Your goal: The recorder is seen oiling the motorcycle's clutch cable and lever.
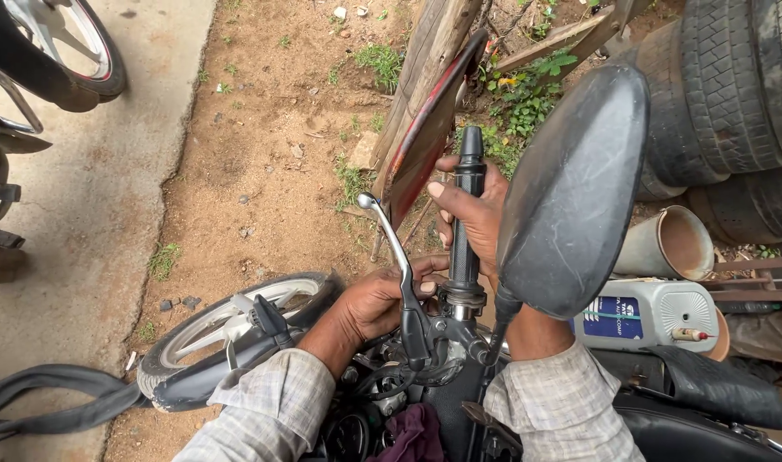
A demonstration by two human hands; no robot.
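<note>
Two bare hands work at one end of a motorcycle handlebar, seen from above; the right hand [476,214] is closed around the black handlebar grip [467,218], fingers wrapped from the far side and thumb laid across its upper part, while the left hand [382,299] is curled at the base of the silver brake lever [392,244], its fingertips touching the lever clamp [425,329] just below the grip; whether that hand truly pinches anything or only rests there cannot be told. The grip's long axis runs straight away from the person, its free end pointing toward the reddish board [429,128] leaning ahead; the lever runs almost parallel, just to the left of it, curving to a ball tip near the board's lower edge; the right hand is the one on the grip, the left sits nearer the body at the joint where grip, lever and clamp meet. Just right of the right hand, a black rear-view mirror [570,188] rises on its stalk and hides part of the wrist; beyond it lie stacked tyres [724,94], a metal can [669,244] and a white container [656,312]; to the left, a front wheel [228,329] rests on bare sandy ground [262,128]; checked sleeves [271,411] frame the lower edge.
</note>
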